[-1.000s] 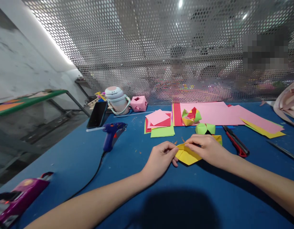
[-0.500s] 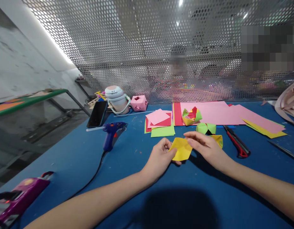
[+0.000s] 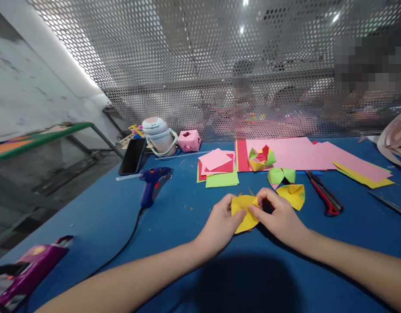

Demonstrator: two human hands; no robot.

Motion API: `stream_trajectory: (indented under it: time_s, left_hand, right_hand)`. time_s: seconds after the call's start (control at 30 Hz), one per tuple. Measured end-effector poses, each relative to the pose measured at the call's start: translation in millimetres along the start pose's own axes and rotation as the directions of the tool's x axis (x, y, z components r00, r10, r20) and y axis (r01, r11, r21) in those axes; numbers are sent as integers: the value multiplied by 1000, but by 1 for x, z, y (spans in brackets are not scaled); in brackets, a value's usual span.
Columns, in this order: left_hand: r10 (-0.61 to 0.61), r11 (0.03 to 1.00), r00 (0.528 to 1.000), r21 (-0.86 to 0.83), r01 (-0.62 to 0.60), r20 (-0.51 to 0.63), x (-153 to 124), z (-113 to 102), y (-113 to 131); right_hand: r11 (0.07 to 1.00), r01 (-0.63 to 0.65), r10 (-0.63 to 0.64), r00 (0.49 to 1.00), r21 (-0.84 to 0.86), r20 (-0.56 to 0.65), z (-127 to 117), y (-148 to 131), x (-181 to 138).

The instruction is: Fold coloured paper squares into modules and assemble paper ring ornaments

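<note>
1. Blue tabletop [image 3: 148, 261] is the big one, running under pretty much all our stuff.
2. Our hands are the news. Half a second ago the right hand [image 3: 280, 215] had its fingers loosely at the far right edge of the yellow paper [image 3: 243, 203]; now it's pinching the right side, thumb on the face. Left hand [image 3: 220, 221] is clamped on the left side, thumb also on top, the two thumb tips close together. We'd read that as a firmer two-handed grip for shaping this piece, which sits up between the hands, right of centre on the near side of the small paper stack [image 3: 218, 163].
3. Lidded jug [image 3: 161, 140], far left: top's on, so we can't tell what's inside.
4. Pink paper box [image 3: 193, 142], just right of that, has a dark hole in it. No clue about contents either.
5. Paper bowl [image 3: 258, 165], far right of centre, looks to be on the large pink sheets [image 3: 291, 154]. It's open upward with red paper inside.
6. Folded yellow piece [image 3: 293, 198], just right of our right hand, was partly covered and now shows better.
</note>
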State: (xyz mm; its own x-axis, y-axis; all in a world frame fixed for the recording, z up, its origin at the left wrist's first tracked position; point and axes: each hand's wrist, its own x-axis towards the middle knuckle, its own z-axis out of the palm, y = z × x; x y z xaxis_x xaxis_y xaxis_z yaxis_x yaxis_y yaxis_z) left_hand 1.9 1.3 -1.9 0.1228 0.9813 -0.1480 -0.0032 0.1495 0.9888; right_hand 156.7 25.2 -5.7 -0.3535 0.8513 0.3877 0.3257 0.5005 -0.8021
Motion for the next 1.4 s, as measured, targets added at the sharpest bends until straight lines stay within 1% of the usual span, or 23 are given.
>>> stream_trajectory:
  time_s: [0.1,0.23,0.33,0.5,0.63,0.77,0.87,0.97,1.13,1.4]
  left_hand:
    - [35,997,999,65,-33,-30,1,-1,-1]
    - [47,996,999,79,-45,-22,2,-2,-3]
    - [58,992,998,115,-56,-19,2,-3,-4]
    - [68,993,998,96,-67,-12,2,-3,-4]
    - [99,988,995,117,-99,8,2,-4,-3]
    - [127,979,992,163,-126,6,1,-4,-1]
    - [115,984,993,136,-117,23,0,-3,1]
    - [100,990,994,101,-104,36,0,-4,1]
    - [102,991,994,80,-105,39,0,-6,-1]
    - [107,987,993,113,-112,49,-1,-5,0]
  right_hand:
    - [994,106,-106,994,-8,8,0,-1,-1]
    - [967,250,-250,968,-51,20,0,0,-3]
    - [954,293,-292,956,-65,34,1,0,-3]
    - [961,270,-267,962,-67,48,-1,-2,-4]
    - [967,252,-247,964,-40,99,-3,-5,-3]
    - [986,161,-158,985,-35,69,-2,-3,-2]
    - [995,92,-88,993,-48,78,0,0,-2]
    - [994,92,-87,991,-55,97,0,1,-2]
    - [993,103,-97,992,-65,84,0,1,-1]
    - [993,89,-81,992,-76,97,0,0,-1]
